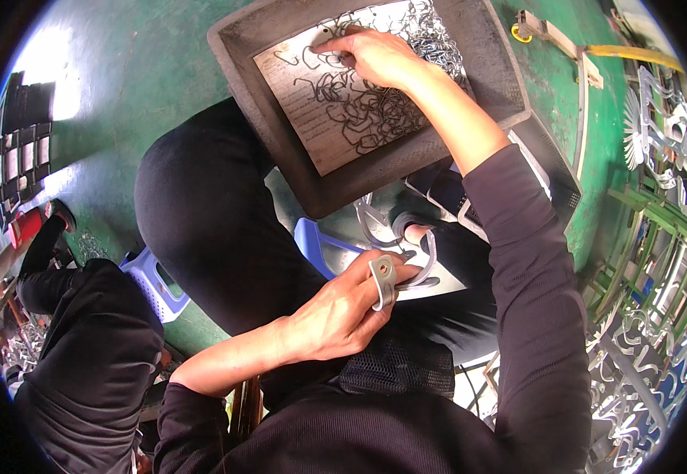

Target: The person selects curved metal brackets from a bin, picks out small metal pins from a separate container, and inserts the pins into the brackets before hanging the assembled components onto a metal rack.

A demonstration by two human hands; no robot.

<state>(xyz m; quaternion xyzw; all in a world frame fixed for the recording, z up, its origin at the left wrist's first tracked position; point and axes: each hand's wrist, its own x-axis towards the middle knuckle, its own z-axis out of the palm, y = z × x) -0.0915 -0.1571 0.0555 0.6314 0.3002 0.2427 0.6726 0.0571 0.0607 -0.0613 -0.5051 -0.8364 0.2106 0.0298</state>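
Observation:
My left hand [345,306] is closed around a curved silver metal hook [384,283]. Its flat end, with a round hole, faces up between my fingers, and a curved arm extends to the right. Farther ahead, my right hand [379,57] reaches over a dark grey plastic bin [260,118]. Its fingertips are together at a small bent wire hook [309,57] near the bin's far left. Many tangled dark wire hooks [371,110] lie on a printed sheet [300,130] in the bin. Shinier wire pieces [434,43] are heaped at its far right.
Between my legs, another curved metal part [369,221] lies near a blue plastic piece [312,246]. At left, a person in black [95,363] bends beside a blue plastic stool [152,284]. Racks of metal parts [667,134] line the right side. The floor [138,87] is green.

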